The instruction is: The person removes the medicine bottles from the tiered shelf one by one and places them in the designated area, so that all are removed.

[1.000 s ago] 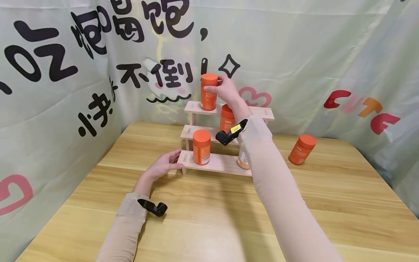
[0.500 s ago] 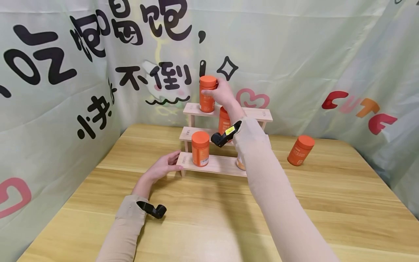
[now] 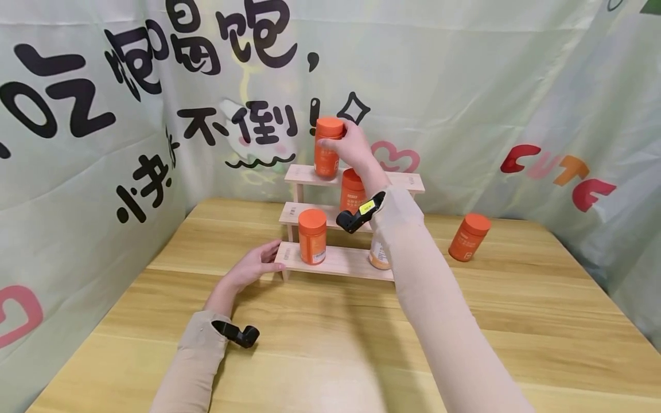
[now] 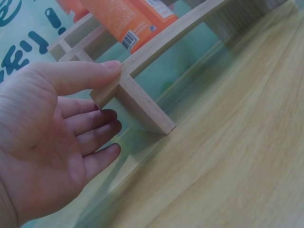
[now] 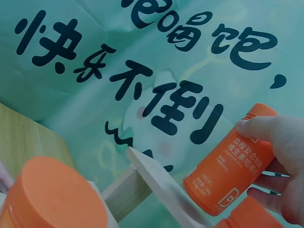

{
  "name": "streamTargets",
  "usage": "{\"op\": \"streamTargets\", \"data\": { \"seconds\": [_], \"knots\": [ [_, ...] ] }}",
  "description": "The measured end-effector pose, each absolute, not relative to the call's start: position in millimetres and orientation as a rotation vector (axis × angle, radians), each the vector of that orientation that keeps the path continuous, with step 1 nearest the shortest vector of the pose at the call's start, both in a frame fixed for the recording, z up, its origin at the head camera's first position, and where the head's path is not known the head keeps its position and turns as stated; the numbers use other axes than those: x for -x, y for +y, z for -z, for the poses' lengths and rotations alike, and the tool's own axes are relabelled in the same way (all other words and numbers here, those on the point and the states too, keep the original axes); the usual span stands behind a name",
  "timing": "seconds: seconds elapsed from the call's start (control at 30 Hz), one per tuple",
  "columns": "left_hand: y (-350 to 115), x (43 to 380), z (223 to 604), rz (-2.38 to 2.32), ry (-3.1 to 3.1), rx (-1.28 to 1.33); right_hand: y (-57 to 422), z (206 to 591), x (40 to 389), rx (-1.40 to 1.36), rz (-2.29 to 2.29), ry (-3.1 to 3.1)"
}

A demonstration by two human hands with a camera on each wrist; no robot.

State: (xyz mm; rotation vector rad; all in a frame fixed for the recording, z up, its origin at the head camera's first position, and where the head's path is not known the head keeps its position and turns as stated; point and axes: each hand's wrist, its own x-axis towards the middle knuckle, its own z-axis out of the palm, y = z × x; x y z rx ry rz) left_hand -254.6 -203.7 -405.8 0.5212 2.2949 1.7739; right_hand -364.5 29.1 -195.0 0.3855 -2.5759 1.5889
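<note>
My right hand (image 3: 355,148) holds an orange supplement bottle (image 3: 326,158), thumb on its near side, at the left part of the top step of a three-step wooden stand (image 3: 351,261). The bottle (image 5: 228,166) is upright, its base at the board. My left hand (image 3: 253,265) grips the left end of the lowest step; in the left wrist view its thumb lies on the board's corner, the other fingers loosely bent below. Another orange bottle (image 3: 312,238) stands on the lowest step. A third (image 3: 352,192) is on the middle step, partly behind my right wrist.
A whitish bottle (image 3: 378,255) at the right of the lowest step is partly hidden by my right sleeve. One more orange bottle (image 3: 469,238) stands on the wooden table (image 3: 516,321), right of the stand. A printed cloth (image 3: 439,86) hangs behind.
The head view has shifted slightly, so the scene sits a little lower and further left. Both hands keep their places on the bottle and the stand.
</note>
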Motion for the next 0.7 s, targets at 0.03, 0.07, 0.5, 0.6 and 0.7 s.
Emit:
{"op": "streamTargets", "data": {
  "seconds": [0.03,0.07,0.5,0.6,0.7],
  "knots": [
    [-204,254,406,-1.771,2.295,-0.521,31,194,364,-0.388,-1.584,-2.57],
    [-203,254,406,-1.771,2.293,-0.519,33,193,364,-0.387,-1.585,-2.562],
    [-205,255,408,-1.766,2.302,-0.517,77,177,363,-0.308,-1.722,-2.458],
    [-205,256,408,-1.767,2.303,-0.521,91,177,362,-0.264,-1.73,-2.455],
    [-205,256,409,-1.766,2.301,-0.531,106,179,363,-0.233,-1.744,-2.436]
  ]
}}
